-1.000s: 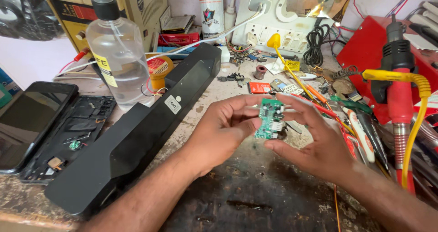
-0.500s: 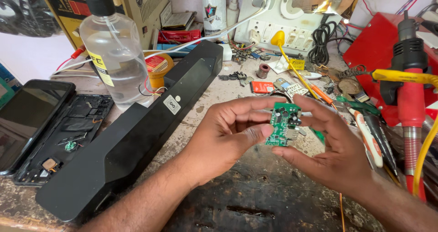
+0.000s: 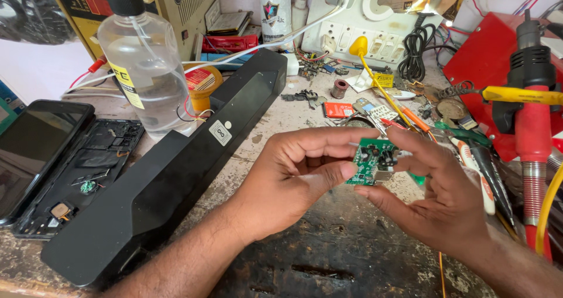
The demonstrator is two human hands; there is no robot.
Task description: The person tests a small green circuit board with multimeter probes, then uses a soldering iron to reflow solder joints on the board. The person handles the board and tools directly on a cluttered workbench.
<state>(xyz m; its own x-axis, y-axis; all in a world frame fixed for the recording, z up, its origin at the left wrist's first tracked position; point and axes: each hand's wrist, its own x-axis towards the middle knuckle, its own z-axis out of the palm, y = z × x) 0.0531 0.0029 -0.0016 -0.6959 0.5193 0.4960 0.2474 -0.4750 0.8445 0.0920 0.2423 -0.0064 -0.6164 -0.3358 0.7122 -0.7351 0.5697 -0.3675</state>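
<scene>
A cluttered, worn workbench (image 3: 328, 257) fills the scene. Near its middle, 2 hands pinch 1 small green circuit board (image 3: 373, 161) above the surface: the left hand (image 3: 293, 183) clamps its left edge between thumb and fingers, the right hand (image 3: 443, 201) grips its right side. Left lie a long black speaker (image 3: 170, 175), a clear bottle (image 3: 146, 69) and an opened phone (image 3: 70, 175); far right stands a red tool (image 3: 532, 128).

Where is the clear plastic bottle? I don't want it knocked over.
In the head view the clear plastic bottle stands upright at upper left, behind the long black speaker bar, beside a small yellow tub.
</scene>
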